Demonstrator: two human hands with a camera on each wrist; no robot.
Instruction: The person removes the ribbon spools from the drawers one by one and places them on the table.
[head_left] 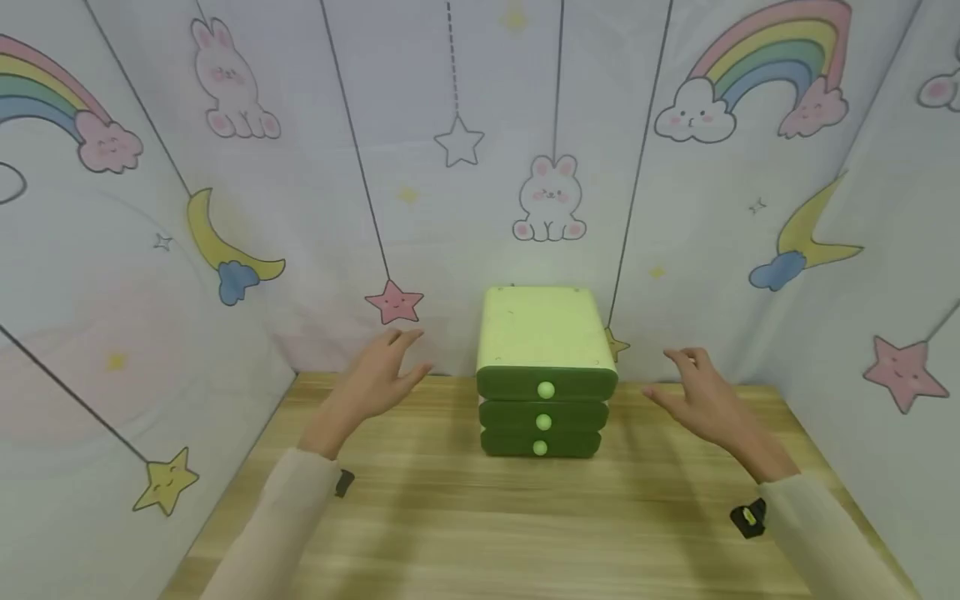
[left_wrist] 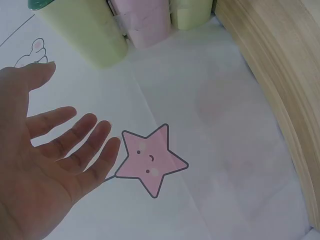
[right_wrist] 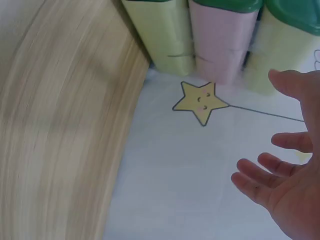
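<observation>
A small drawer box stands against the back wall, with a pale green top, three dark green drawer fronts and a round light green knob on each; all three drawers look closed. To its left hovers my left hand, fingers relaxed, holding nothing. On the other side my right hand is raised in the same way, also holding nothing. Neither hand touches the box. The wrist views show the box's sides, a pink drawer body between pale green ones, apart from the fingers.
Beneath the box lies a wood-grain table. White cloth walls printed with stars, rabbits, moons and rainbows enclose the back and both sides. A small black piece shows by the right wrist.
</observation>
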